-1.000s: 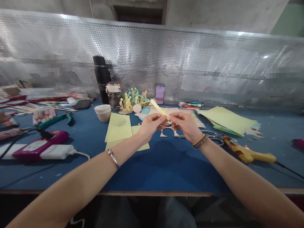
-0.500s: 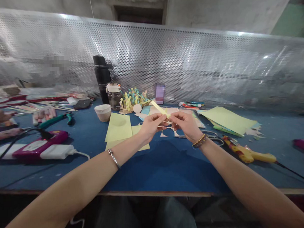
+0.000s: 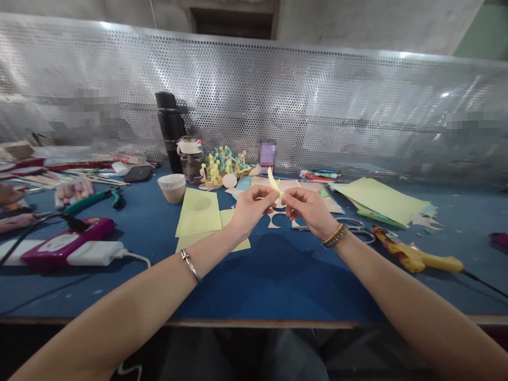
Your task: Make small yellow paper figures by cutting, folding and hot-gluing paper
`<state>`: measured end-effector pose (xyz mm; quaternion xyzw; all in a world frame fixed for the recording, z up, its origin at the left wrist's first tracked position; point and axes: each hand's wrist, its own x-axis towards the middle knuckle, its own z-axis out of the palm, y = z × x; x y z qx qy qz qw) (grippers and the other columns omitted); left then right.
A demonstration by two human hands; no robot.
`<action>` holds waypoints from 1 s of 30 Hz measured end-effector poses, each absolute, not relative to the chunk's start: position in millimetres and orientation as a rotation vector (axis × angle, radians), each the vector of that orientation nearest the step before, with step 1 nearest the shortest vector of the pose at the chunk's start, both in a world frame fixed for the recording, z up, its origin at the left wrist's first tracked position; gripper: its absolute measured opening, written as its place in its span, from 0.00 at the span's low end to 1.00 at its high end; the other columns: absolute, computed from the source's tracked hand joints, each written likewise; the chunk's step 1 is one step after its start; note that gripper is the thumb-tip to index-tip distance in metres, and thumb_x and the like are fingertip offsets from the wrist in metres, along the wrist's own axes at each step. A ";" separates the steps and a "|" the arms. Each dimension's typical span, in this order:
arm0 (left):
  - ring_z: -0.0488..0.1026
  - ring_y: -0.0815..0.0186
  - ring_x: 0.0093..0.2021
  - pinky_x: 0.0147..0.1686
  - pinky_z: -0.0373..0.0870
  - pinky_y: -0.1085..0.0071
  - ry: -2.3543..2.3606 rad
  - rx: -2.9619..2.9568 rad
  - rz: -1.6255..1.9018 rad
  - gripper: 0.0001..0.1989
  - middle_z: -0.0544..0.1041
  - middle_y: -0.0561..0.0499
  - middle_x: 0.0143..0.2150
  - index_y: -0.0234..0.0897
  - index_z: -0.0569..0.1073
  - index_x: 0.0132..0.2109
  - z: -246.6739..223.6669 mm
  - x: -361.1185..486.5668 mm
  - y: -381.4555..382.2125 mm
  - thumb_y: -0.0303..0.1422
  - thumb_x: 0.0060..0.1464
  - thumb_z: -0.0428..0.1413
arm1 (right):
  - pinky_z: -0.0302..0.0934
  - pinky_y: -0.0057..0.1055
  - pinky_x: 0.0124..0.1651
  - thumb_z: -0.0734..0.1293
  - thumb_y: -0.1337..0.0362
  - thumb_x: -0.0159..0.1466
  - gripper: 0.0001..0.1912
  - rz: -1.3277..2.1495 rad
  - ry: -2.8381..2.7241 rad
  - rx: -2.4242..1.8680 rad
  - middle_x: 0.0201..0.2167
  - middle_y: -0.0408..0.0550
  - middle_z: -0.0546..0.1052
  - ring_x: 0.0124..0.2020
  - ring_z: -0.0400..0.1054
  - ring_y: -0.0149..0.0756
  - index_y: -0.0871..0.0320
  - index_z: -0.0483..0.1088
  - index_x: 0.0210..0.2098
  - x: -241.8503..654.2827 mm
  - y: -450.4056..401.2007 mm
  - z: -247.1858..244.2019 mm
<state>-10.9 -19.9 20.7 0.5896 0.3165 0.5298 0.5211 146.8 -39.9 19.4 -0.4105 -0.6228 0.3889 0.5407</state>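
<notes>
Both hands meet above the middle of the blue table, pinching a narrow yellow paper strip (image 3: 272,180). My left hand (image 3: 255,208) is closed on it from the left, thumb against fingers. From the other side my right hand (image 3: 307,207) grips its lower end, fingertips nearly touching the left ones. The strip's free end sticks up and curves slightly above the fingers. What the fingertips cover is hidden. Beneath and behind the hands lie pale pink paper offcuts (image 3: 275,218) with round cut-outs. Yellow paper sheets (image 3: 198,212) rest left of my left hand.
Scissors (image 3: 357,227) and a yellow glue gun (image 3: 418,257) lie right, near stacked yellow paper (image 3: 383,200). A paper cup (image 3: 172,189), lidded jar (image 3: 191,159) and black flask (image 3: 171,129) stand back left. A purple power strip (image 3: 68,241) is left; another person's hand (image 3: 2,194) shows at the far left edge.
The strip's free end has swung from leaning up-left to standing more upright, and it looks shorter and more curved. Both hands keep their pinch in nearly the same place.
</notes>
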 end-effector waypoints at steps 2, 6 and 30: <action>0.72 0.70 0.30 0.29 0.70 0.74 0.781 1.477 1.286 0.11 0.72 0.52 0.28 0.34 0.73 0.32 21.2 -10.9 -20.1 0.38 0.46 0.60 | 0.60 0.23 0.22 0.68 0.57 0.56 0.11 0.930 -1.479 -0.974 0.19 0.40 0.70 0.18 0.64 0.24 0.60 0.70 0.29 146.7 -40.1 19.2; 0.72 0.70 0.30 0.28 0.71 0.74 0.775 1.526 1.270 0.11 0.74 0.50 0.29 0.34 0.75 0.32 21.4 -10.2 -19.6 0.39 0.47 0.59 | 0.60 0.23 0.21 0.69 0.57 0.56 0.11 0.916 -1.471 -0.974 0.19 0.40 0.71 0.19 0.64 0.24 0.59 0.70 0.30 147.3 -38.5 17.8; 0.74 0.71 0.30 0.29 0.71 0.75 0.760 1.492 1.219 0.10 0.76 0.51 0.32 0.35 0.74 0.34 23.5 -11.4 -21.6 0.37 0.47 0.60 | 0.61 0.26 0.20 0.66 0.55 0.59 0.17 0.595 -1.666 -1.071 0.25 0.45 0.72 0.20 0.66 0.28 0.60 0.71 0.42 155.0 -42.6 27.2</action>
